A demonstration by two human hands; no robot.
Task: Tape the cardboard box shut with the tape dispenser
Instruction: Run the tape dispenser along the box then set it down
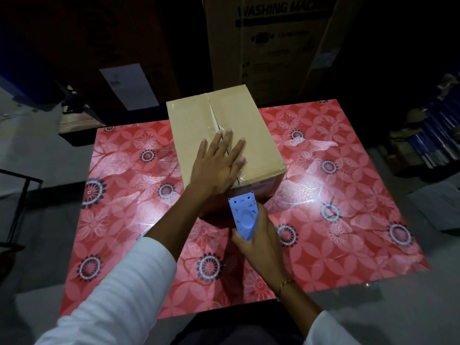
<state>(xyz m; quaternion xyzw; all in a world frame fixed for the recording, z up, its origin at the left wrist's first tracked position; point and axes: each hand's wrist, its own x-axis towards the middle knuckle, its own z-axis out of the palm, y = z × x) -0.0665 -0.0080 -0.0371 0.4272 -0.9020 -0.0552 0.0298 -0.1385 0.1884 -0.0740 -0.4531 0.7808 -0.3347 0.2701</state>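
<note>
A tan cardboard box (251, 135) stands on the table, its two top flaps closed. Clear tape runs along the centre seam (213, 113) from the far edge toward me. My left hand (219, 163) lies flat on the near half of the lid, fingers spread over the seam. My right hand (258, 242) grips a light blue tape dispenser (243, 215). The dispenser's front end touches the box's near face just below the top edge.
The table carries a glossy red floral cover (348, 200) with bright glare spots. A large washing machine carton (273, 46) stands behind the table. Dark clutter and stacked items (428, 135) sit at the right. A black metal frame (20, 200) is at the left.
</note>
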